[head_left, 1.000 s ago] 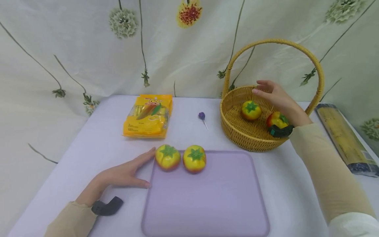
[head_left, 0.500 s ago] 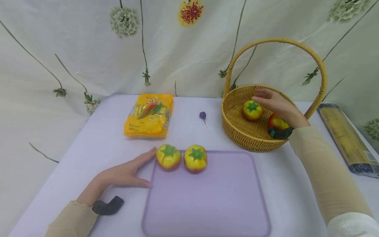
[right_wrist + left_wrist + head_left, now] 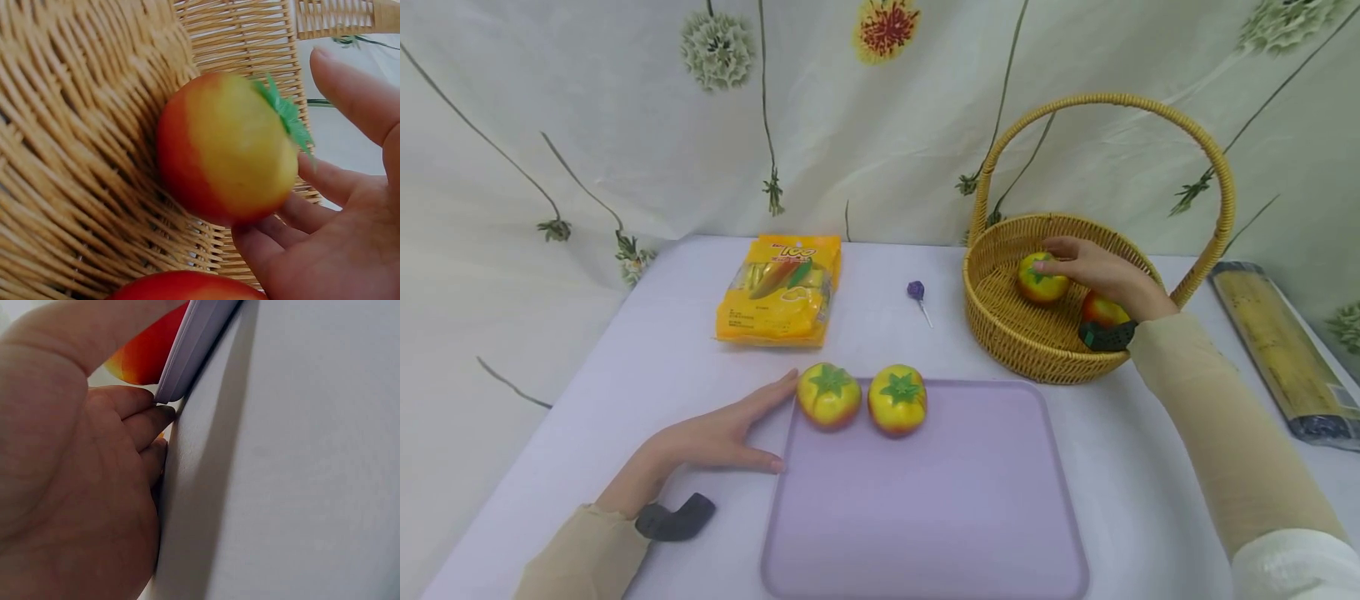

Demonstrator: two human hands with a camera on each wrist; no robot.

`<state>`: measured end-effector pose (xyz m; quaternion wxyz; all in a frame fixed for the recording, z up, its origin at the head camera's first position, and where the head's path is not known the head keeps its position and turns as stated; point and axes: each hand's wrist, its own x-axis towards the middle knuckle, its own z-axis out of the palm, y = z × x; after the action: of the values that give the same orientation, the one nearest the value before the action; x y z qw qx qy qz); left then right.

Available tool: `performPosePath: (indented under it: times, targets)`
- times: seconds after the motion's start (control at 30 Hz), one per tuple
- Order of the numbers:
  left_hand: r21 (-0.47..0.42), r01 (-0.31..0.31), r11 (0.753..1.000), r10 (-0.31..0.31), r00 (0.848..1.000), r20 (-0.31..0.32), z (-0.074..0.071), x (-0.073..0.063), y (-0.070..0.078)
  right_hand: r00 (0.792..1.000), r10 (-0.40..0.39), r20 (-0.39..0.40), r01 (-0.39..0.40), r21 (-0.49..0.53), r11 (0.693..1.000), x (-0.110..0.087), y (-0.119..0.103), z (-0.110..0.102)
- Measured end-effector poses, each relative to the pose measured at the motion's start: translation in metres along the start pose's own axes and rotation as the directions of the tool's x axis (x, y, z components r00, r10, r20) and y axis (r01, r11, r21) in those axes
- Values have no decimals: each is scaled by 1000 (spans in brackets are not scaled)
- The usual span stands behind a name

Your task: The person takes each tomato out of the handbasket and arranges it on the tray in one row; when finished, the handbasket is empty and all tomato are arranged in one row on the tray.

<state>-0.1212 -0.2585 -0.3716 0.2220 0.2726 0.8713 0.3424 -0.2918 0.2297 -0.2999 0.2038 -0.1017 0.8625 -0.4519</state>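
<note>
A yellow-and-red persimmon point(image 3: 1037, 287) with a green leafy top sits in the wicker basket point(image 3: 1011, 346). My right hand point(image 3: 1101, 271) reaches into the basket over it. In the right wrist view the fingers pass behind the persimmon point(image 3: 225, 150), while the thumb point(image 3: 356, 94) stands apart from it. A second persimmon point(image 3: 1101, 310) lies beneath that wrist, partly hidden. My left hand point(image 3: 722, 437) rests at the left side of the lilac tray point(image 3: 925, 517), thumb and fingers spread, fingertips at its edge. Two more persimmons, one left point(image 3: 829, 400) and one right point(image 3: 898, 404), sit at the tray's far left corner.
A yellow bag of mango sweets point(image 3: 782, 292) lies behind the tray on the left. Between bag and basket is a purple lollipop point(image 3: 916, 291). The basket's tall handle point(image 3: 1105, 100) arches above the right hand. A long wrapped pack point(image 3: 1285, 342) lies at the far right.
My right hand has lowered into the basket, its thumb coming across the top of the left persimmon in the head view. The left hand has stayed at the tray's edge.
</note>
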Motion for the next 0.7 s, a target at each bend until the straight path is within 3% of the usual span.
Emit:
performPosePath:
  times: [0.3,0.7]
  targets:
    - [0,5,1000,-5,1000,1,0,0,1,999,8,33,-6,-60,998,1,0,5]
    - [3,-4,1000,4,1000,-3,0,0,-2,1000,22,22,-20,-48,999,4,1,7]
